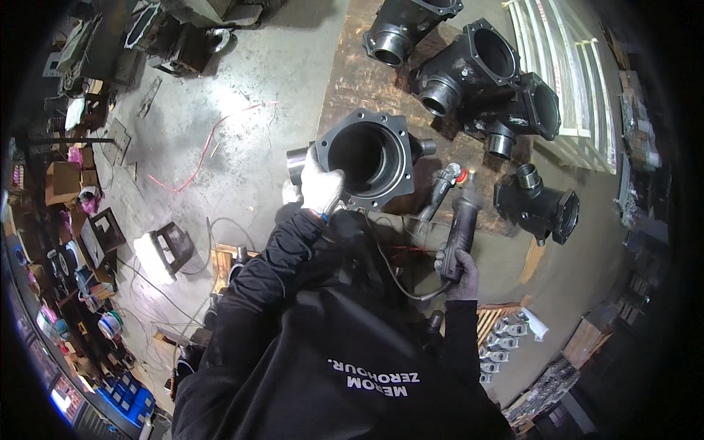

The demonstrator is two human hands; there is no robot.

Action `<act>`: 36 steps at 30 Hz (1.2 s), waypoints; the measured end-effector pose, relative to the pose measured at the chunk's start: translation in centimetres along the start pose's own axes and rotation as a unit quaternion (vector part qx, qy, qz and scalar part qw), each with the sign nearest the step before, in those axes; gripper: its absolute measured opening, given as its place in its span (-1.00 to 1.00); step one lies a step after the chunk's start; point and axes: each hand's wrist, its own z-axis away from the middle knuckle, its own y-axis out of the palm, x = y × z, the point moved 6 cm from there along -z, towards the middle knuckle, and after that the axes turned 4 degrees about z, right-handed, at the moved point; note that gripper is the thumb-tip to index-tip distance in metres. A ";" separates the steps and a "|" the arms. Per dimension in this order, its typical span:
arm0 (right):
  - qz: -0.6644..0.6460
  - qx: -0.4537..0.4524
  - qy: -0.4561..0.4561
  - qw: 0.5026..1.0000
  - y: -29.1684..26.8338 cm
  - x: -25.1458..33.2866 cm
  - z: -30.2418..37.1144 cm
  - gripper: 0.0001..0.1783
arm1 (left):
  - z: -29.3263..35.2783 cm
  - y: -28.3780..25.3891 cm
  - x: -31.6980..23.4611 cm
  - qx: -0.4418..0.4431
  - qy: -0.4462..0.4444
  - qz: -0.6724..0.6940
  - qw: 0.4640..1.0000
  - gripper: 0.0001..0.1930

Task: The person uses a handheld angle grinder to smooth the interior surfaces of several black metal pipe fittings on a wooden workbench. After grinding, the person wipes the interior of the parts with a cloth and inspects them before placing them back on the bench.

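Observation:
A black cast metal valve body [403, 150] stands in front of me, its round bore and bolt-holed flange facing up. My left hand [323, 187], in a white glove, is closed on the flange's near left edge, beside a bright machined pipe stub [296, 166]. In a grey glove, my right hand [462, 276] grips a dark corded straight grinder [462, 227] by its rear end. The grinder points away from me, to the right of the casting and apart from it; its tip is blurred. Between them lies an angle grinder [438, 192] with a red disc.
Several similar black castings [455, 73] crowd the far right of the wooden board [345, 81]. Another casting [539, 205] is at the right. A white slatted frame [565, 81] stands beyond. A work lamp [155, 257] shines at left, with cables [158, 282] across the floor.

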 end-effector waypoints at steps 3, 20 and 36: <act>-0.024 0.000 -0.049 0.999 1.2 0.1 -0.1 -0.55 | -0.6 0.0 1.6 0.033 -0.013 0.059 0.998 -0.23; -0.136 -0.164 -0.094 0.973 13.0 -5.7 2.2 -0.50 | -1.7 -3.1 0.0 0.130 0.057 0.067 0.988 -0.14; -0.141 -0.103 -0.080 0.981 10.2 -3.2 -1.8 -0.56 | -5.5 -6.5 0.2 0.275 -0.004 0.078 0.958 -0.22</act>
